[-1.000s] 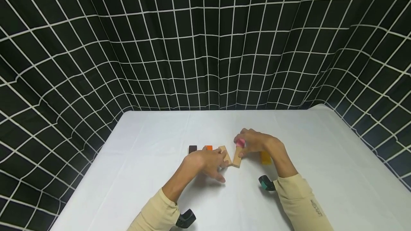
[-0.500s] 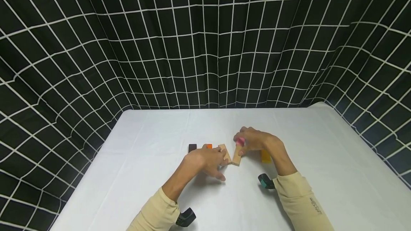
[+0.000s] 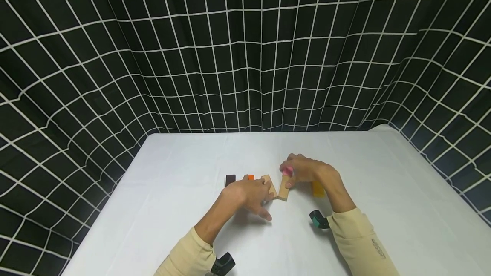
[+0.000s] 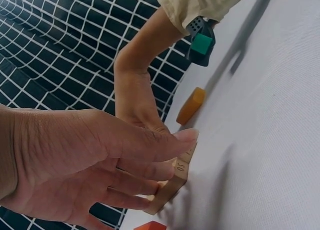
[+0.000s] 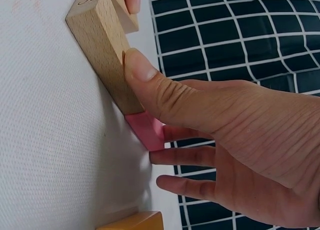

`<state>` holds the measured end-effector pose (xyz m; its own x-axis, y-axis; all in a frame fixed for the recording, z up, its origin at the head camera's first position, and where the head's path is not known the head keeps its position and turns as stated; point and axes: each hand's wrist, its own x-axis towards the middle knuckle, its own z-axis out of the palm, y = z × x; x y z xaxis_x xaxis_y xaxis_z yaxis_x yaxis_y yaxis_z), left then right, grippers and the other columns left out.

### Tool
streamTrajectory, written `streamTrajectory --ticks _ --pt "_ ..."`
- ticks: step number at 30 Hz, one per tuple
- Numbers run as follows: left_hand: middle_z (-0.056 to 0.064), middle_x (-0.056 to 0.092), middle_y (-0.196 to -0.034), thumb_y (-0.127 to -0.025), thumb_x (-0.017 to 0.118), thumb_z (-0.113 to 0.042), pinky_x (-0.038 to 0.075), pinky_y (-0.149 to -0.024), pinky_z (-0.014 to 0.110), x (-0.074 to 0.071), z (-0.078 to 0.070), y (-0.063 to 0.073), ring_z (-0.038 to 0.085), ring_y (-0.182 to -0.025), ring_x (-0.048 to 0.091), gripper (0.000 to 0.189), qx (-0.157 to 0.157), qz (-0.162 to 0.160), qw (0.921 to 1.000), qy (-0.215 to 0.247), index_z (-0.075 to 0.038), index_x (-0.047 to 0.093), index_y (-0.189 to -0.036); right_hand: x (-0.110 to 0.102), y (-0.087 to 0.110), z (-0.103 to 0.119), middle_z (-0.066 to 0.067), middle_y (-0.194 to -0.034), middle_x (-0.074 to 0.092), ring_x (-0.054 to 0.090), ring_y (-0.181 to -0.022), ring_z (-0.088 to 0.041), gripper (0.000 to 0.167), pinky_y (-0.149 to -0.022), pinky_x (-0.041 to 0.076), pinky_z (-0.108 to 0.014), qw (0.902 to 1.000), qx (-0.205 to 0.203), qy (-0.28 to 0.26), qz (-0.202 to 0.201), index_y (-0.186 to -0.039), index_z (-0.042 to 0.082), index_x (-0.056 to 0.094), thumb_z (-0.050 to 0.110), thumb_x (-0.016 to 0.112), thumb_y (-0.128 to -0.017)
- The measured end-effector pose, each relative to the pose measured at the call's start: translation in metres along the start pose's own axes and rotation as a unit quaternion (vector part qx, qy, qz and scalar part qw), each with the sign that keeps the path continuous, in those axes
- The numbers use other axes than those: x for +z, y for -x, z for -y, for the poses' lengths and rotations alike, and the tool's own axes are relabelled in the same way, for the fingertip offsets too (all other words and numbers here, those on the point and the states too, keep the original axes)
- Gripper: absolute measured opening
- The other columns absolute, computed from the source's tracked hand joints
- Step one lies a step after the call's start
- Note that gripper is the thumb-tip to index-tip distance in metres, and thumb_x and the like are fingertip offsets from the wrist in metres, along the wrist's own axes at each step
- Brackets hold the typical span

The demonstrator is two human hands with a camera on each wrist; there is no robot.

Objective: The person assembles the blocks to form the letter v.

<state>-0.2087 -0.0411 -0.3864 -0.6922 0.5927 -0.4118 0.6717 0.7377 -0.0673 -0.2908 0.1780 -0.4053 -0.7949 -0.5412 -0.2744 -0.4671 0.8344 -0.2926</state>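
Two pale wooden blocks with printed end faces lie in a V, their near ends meeting. My left hand (image 3: pixel 251 195) reaches over the left wooden block (image 3: pixel 272 189), fingertips at its side and thumb held apart from it; in the left wrist view the thumb crosses above the blocks. My right hand (image 3: pixel 304 168) holds the right wooden block (image 3: pixel 283 191). In the right wrist view the thumb presses along this block's (image 5: pixel 102 49) side, while the fingers reach past a pink piece (image 5: pixel 145 130) set against its far end, partly hidden by them.
Left of the V lie a black block (image 3: pixel 230 179) and an orange block (image 3: pixel 251 177), both partly covered by the left hand. A yellow block (image 3: pixel 318 189) lies beside the right wrist. A dark curtain with a white grid (image 3: pixel 245 54) rises behind the white table (image 3: pixel 184 161).
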Motion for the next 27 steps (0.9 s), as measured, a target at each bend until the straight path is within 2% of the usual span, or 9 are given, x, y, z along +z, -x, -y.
streamTrajectory --ticks 6,12,16,23,27 --pt "-0.001 0.04 -0.169 -0.092 0.066 -0.068 0.04 -0.122 0.052 0.0007 -0.0025 -0.0003 0.015 -0.153 0.044 0.068 -0.003 -0.005 1.0 -0.006 -0.035 0.057 -0.15 0.0017 0.0015 -0.0004 -0.008 -0.133 0.063 0.056 -0.12 -0.027 0.056 -0.104 0.054 -0.059 1.0 0.001 0.002 -0.002 -0.134 0.02 0.069 0.035 0.088 -0.083" --pt "0.001 0.04 -0.169 -0.093 0.065 -0.066 0.043 -0.12 0.05 0.0007 -0.0008 -0.0019 0.017 -0.149 0.048 0.067 0.0 0.004 1.0 -0.002 -0.032 0.057 -0.151 0.0 0.0018 0.0013 -0.011 -0.136 0.063 0.056 -0.123 -0.03 0.056 -0.106 0.052 -0.061 1.0 -0.001 -0.001 0.002 -0.134 0.019 0.069 0.035 0.087 -0.084" --pt "0.001 0.035 -0.171 -0.094 0.065 -0.066 0.039 -0.123 0.052 0.0001 0.0015 -0.0012 0.018 -0.155 0.042 0.068 -0.006 0.009 0.9999 0.008 -0.034 0.054 -0.153 -0.001 -0.0001 0.0017 -0.01 -0.136 0.062 0.056 -0.123 -0.03 0.057 -0.107 0.052 -0.061 1.0 0.0 -0.002 0.002 -0.135 0.019 0.068 0.036 0.087 -0.083" --pt "-0.001 0.038 -0.17 -0.092 0.068 -0.066 0.038 -0.123 0.054 0.0024 -0.0003 0.0006 0.016 -0.154 0.043 0.068 -0.007 0.0 0.9998 0.019 -0.034 0.057 -0.151 0.0026 -0.0021 0.002 -0.01 -0.135 0.061 0.056 -0.119 -0.026 0.061 -0.106 0.052 -0.06 0.9998 0.017 -0.01 0.003 -0.136 0.02 0.069 0.038 0.089 -0.081" --pt "-0.001 0.036 -0.171 -0.091 0.067 -0.067 0.037 -0.125 0.056 0.0037 -0.0012 0.0007 0.017 -0.157 0.038 0.069 -0.007 0.0 0.9998 0.019 -0.034 0.056 -0.151 0.0045 -0.002 0.0017 -0.01 -0.136 0.062 0.057 -0.118 -0.026 0.062 -0.105 0.052 -0.061 0.9997 0.022 -0.009 0.004 -0.135 0.02 0.07 0.039 0.09 -0.079"
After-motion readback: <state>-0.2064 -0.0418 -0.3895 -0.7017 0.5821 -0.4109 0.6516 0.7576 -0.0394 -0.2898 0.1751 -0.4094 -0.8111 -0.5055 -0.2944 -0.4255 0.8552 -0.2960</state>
